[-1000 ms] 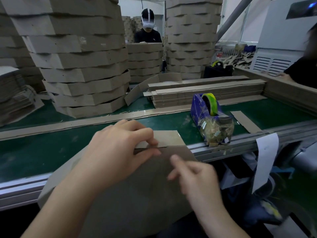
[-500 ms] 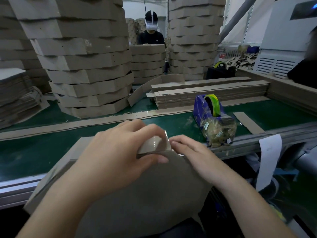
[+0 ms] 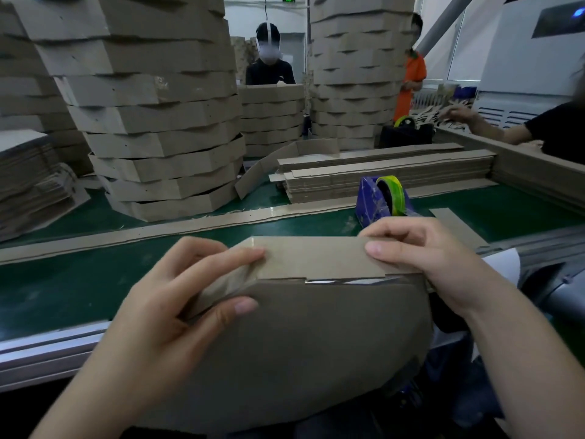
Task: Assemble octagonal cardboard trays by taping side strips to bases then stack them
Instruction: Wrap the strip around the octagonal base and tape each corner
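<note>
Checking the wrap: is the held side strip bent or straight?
Bent: the side strip folds round the base corner under the left hand; the right hand pinches its other end.

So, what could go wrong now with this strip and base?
The brown cardboard side strip is pinched only at its ends by the left hand and right hand, and a shiny gap shows along its seam with the large brown cardboard base: it may set crooked. Reaching for the blue tape dispenser would free one end.
</note>
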